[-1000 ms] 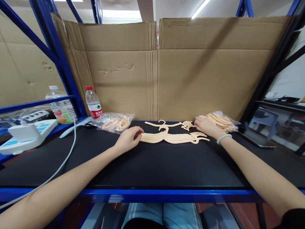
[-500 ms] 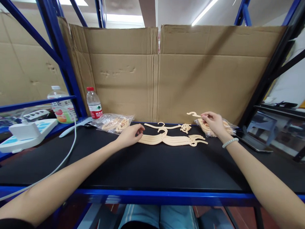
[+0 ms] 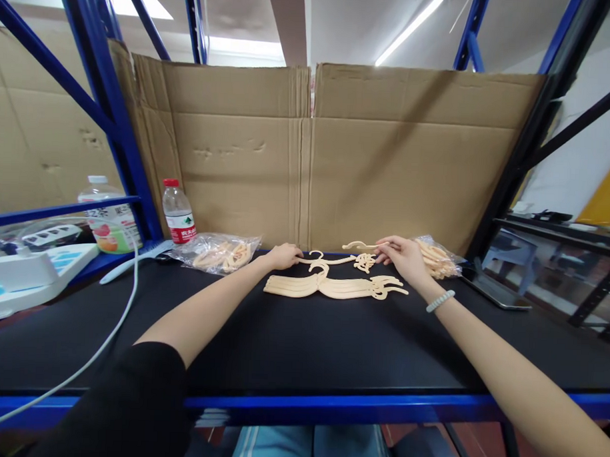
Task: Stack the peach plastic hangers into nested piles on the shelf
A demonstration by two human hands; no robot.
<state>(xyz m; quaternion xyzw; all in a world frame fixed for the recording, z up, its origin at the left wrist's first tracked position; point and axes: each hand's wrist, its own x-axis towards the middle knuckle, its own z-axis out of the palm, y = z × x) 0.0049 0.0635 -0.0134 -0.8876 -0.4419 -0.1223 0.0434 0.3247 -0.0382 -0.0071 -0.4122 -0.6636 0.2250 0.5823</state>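
My left hand has reached the left end of the far beige clothes hanger, its fingers closed at that end. Between the fingers of my right hand is a slim beige hanger piece with a curved end, held just above the table and pointing left. Below it sits a small tangled pile of beige hook pieces. Closer to me, a row of stacked beige hangers lies flat, with several loose curved pieces at its right end.
Clear plastic bags of beige pieces lie at left and right. A red-capped water bottle, a larger bottle, a power strip and a white cable are at left. Cardboard stands behind.
My left hand has moved away and to the right, from the stacked hangers to the far hanger. My right hand has brought the curved piece left, away from the right bag.
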